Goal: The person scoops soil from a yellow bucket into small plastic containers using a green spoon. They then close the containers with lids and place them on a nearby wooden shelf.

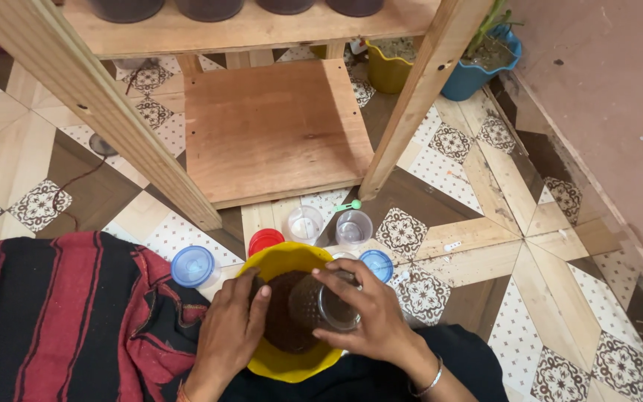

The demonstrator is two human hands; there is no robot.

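Nearest the camera, a yellow bowl (289, 365) rests in the person's lap, half full of dark brown granular matter, soil or coarse powder by the look of it. The right hand (370, 316) has its grip clamped around a clear plastic jar (321, 304), which lies tipped on its side over the bowl, mouth toward the right, its inner part packed with the same dark stuff. The left hand (234, 327) wraps the bowl's left rim, fingers closed on it, thumb pointing inward.

To do this well, I judge the jar should stay low and inside the rim, the bowl held level by the left hand, so nothing spills onto the black clothing below or the striped red-and-black cloth (61, 313) at the left.

Just beyond the bowl, on the patterned tile floor (485, 223), the small things crowd close: a blue lid (193, 266) to the left, a red lid (265, 240) touching the bowl's far edge, a second blue lid (377, 264) by the right hand, and two empty clear cups (305, 223) (353, 227) a little further on, with a small green scoop (350, 205) behind them. Open floor lies to the right.

Further off stands a wooden rack (277, 126), its slanting legs hemming in the cups; dark jars sit on its upper shelf. Yellow (388, 71) and blue plant pots (478, 71) stand beyond, by the wall.
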